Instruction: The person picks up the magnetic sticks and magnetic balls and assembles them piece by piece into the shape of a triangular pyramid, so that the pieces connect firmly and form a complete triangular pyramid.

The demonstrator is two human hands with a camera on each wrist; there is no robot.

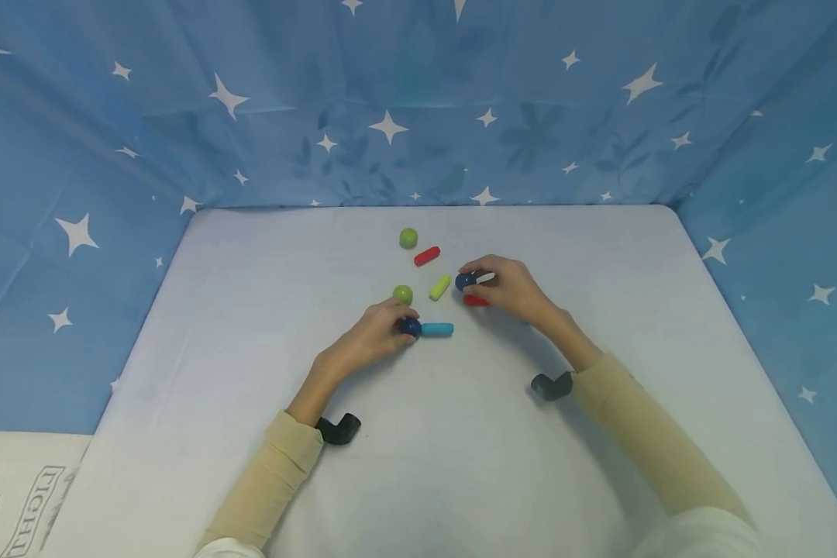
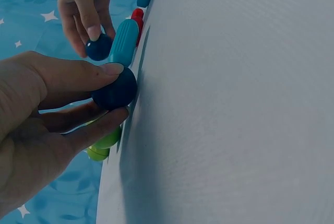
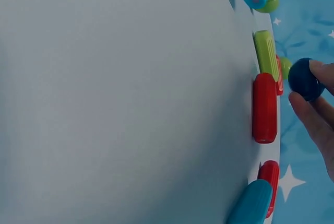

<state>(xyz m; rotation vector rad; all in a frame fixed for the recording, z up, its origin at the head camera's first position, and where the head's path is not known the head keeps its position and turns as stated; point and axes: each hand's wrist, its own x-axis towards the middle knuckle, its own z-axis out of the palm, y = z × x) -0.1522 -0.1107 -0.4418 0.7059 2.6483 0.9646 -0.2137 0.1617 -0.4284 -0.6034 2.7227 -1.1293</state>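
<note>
My left hand point(image 1: 375, 333) pinches a dark blue ball point(image 2: 115, 89) between thumb and fingers, low at the table top. The end of a light blue ribbed stick point(image 1: 438, 329) lies right at this ball. Just beyond the left fingers sits a green ball point(image 1: 402, 294). Another dark blue ball point(image 3: 306, 80) is pinched by my right hand point(image 1: 512, 291), held up over the table. Below that hand lies a red stick point(image 3: 265, 108), partly covered by it in the head view. A yellow-green stick point(image 1: 440, 287) lies between the two hands.
Farther back are a second green ball point(image 1: 408, 238) and a red stick point(image 1: 427, 256). In the right wrist view, another light blue stick point(image 3: 251, 203) overlaps one more red stick point(image 3: 269, 182). A blue star-patterned curtain point(image 1: 418, 101) borders the white table point(image 1: 446, 465).
</note>
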